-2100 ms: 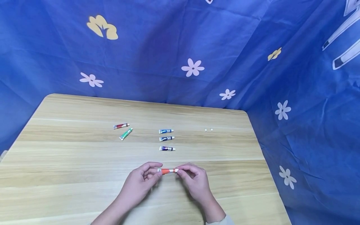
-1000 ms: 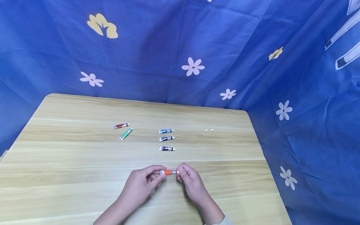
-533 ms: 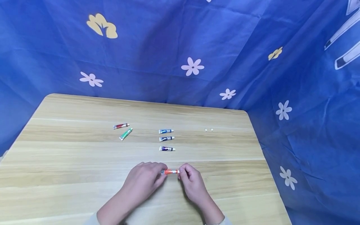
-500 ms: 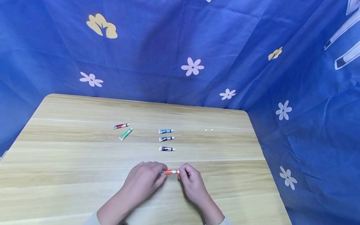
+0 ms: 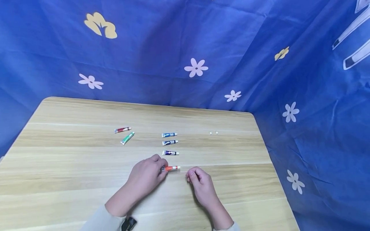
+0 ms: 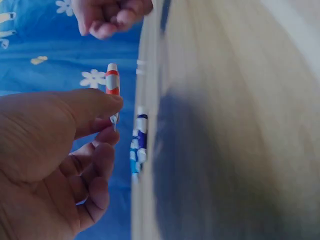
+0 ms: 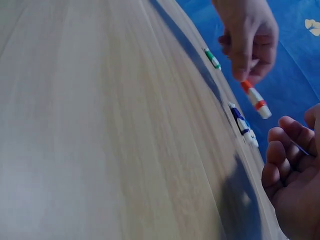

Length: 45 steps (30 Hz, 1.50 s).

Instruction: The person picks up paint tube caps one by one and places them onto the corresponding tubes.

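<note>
My left hand (image 5: 146,175) pinches the flat end of an orange paint tube (image 5: 171,168) between thumb and fingers, its white-capped end toward the right. In the left wrist view the tube (image 6: 112,82) is held clear above the tabletop. My right hand (image 5: 202,187) is just to the right, apart from the tube, its fingers loosely curled with nothing seen in them. Beyond the left hand lie a purple tube (image 5: 170,153), a dark blue tube (image 5: 170,142) and a lighter blue tube (image 5: 169,135), stacked in a column with white ends to the right.
A dark red tube (image 5: 122,130) and a slanted green tube (image 5: 127,138) lie farther left on the wooden table (image 5: 72,173). Two tiny white pieces (image 5: 213,132) sit at the back right. Blue patterned cloth (image 5: 162,57) hangs behind and right.
Right fingers have come off the tube's end, showing its white cap. My left hand has shifted slightly forward and left with the orange tube.
</note>
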Each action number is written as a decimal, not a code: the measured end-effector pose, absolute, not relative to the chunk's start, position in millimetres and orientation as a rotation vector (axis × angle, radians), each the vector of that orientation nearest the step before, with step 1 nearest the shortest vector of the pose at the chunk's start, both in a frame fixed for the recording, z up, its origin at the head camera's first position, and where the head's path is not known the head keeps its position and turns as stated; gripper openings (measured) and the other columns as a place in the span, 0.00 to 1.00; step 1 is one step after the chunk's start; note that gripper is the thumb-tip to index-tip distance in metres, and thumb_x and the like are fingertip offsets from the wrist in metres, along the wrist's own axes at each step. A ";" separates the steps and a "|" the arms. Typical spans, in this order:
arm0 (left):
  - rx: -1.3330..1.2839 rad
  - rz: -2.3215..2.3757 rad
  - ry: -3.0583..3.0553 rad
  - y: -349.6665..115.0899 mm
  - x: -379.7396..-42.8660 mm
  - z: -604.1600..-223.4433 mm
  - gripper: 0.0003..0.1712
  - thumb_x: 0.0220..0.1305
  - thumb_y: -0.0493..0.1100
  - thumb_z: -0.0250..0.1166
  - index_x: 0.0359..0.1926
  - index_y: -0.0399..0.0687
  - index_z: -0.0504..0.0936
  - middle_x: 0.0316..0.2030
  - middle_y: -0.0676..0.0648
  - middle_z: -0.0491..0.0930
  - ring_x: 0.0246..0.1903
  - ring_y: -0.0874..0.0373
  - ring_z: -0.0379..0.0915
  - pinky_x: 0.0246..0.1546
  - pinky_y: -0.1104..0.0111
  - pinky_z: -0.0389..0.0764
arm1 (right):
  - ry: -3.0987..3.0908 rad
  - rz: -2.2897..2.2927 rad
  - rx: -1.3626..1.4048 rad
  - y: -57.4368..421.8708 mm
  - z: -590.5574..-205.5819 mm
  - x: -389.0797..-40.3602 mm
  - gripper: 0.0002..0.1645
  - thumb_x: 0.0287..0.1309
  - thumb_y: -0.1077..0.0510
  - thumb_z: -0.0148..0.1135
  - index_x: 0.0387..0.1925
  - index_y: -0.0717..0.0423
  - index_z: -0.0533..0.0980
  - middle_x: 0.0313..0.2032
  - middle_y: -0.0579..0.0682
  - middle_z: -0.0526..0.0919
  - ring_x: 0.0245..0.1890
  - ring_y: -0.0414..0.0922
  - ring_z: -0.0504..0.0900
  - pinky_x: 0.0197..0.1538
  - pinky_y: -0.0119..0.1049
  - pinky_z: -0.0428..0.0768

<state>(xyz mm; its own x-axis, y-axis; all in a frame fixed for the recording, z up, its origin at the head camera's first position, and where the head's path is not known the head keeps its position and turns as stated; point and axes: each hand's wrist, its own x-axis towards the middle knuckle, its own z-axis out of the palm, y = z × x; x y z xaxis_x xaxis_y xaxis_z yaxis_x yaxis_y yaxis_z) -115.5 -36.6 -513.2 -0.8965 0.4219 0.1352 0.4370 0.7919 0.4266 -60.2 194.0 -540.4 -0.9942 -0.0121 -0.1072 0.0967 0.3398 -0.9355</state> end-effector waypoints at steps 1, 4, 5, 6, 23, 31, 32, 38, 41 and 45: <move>-0.700 -0.719 -2.960 -37.2 -118.5 -516.0 0.07 0.63 0.47 0.79 0.39 0.55 0.89 0.35 0.54 0.84 0.29 0.60 0.77 0.32 0.61 0.81 | 2.492 -1.753 0.081 195.6 -540.7 -60.1 0.14 0.83 0.59 0.55 0.40 0.59 0.83 0.35 0.58 0.86 0.37 0.45 0.83 0.47 0.29 0.83; -0.692 -0.738 -2.994 -39.6 -125.1 -524.0 0.06 0.65 0.46 0.79 0.39 0.55 0.89 0.34 0.54 0.83 0.27 0.62 0.73 0.30 0.62 0.78 | 2.501 -1.753 0.096 200.3 -542.0 -59.7 0.13 0.82 0.59 0.56 0.40 0.58 0.83 0.35 0.57 0.86 0.37 0.44 0.83 0.46 0.29 0.83; -0.697 -0.735 -3.001 -40.1 -126.6 -525.6 0.06 0.65 0.47 0.79 0.38 0.55 0.89 0.33 0.54 0.83 0.27 0.62 0.72 0.30 0.62 0.78 | 2.504 -1.756 0.099 202.3 -542.3 -59.4 0.13 0.82 0.59 0.56 0.40 0.58 0.83 0.34 0.56 0.86 0.37 0.44 0.83 0.46 0.29 0.83; -0.701 -0.730 -3.006 -40.4 -128.0 -527.0 0.06 0.65 0.47 0.79 0.38 0.55 0.89 0.33 0.54 0.82 0.27 0.62 0.71 0.30 0.63 0.78 | 2.506 -1.759 0.104 204.3 -542.1 -59.2 0.13 0.82 0.59 0.56 0.40 0.58 0.83 0.34 0.56 0.86 0.36 0.44 0.83 0.46 0.28 0.82; -0.669 -0.793 -3.019 -37.9 -140.9 -528.5 0.09 0.62 0.49 0.81 0.40 0.55 0.90 0.36 0.53 0.85 0.30 0.61 0.77 0.33 0.60 0.82 | 2.511 -1.792 0.173 224.8 -542.8 -60.4 0.15 0.83 0.56 0.56 0.40 0.59 0.82 0.35 0.57 0.85 0.36 0.42 0.83 0.45 0.30 0.83; -0.593 -0.834 -2.989 -45.3 -144.4 -528.2 0.20 0.64 0.53 0.79 0.52 0.49 0.89 0.46 0.47 0.87 0.41 0.51 0.87 0.40 0.53 0.88 | 2.492 -1.828 0.210 230.0 -541.4 -61.3 0.15 0.83 0.56 0.56 0.41 0.62 0.81 0.36 0.59 0.85 0.38 0.42 0.83 0.47 0.30 0.84; -0.573 -0.835 -2.985 -48.6 -146.6 -527.1 0.22 0.65 0.54 0.79 0.54 0.48 0.89 0.47 0.46 0.87 0.41 0.50 0.87 0.40 0.52 0.88 | 2.488 -1.834 0.220 231.0 -541.4 -61.4 0.15 0.83 0.55 0.56 0.41 0.62 0.81 0.36 0.59 0.85 0.38 0.41 0.83 0.47 0.30 0.84; -0.443 -0.846 -2.981 -80.6 -165.3 -513.8 0.23 0.71 0.51 0.73 0.59 0.42 0.86 0.51 0.38 0.87 0.44 0.43 0.86 0.45 0.45 0.88 | 2.487 -1.881 0.246 240.9 -541.6 -62.0 0.15 0.82 0.56 0.57 0.42 0.64 0.81 0.36 0.61 0.85 0.37 0.41 0.83 0.46 0.31 0.85; -0.367 -0.846 -2.945 -100.7 -174.2 -506.8 0.20 0.72 0.48 0.72 0.58 0.40 0.85 0.52 0.34 0.87 0.46 0.38 0.85 0.48 0.40 0.85 | 2.475 -1.949 0.234 248.4 -541.8 -63.6 0.14 0.81 0.58 0.58 0.43 0.67 0.80 0.36 0.60 0.84 0.37 0.42 0.83 0.46 0.31 0.85; -0.271 -0.857 -2.878 -124.4 -184.7 -500.9 0.18 0.72 0.46 0.73 0.56 0.41 0.86 0.51 0.34 0.87 0.46 0.37 0.85 0.45 0.41 0.82 | 2.435 -2.070 0.226 261.7 -540.7 -70.0 0.11 0.79 0.63 0.59 0.45 0.72 0.78 0.35 0.56 0.84 0.36 0.40 0.83 0.45 0.31 0.86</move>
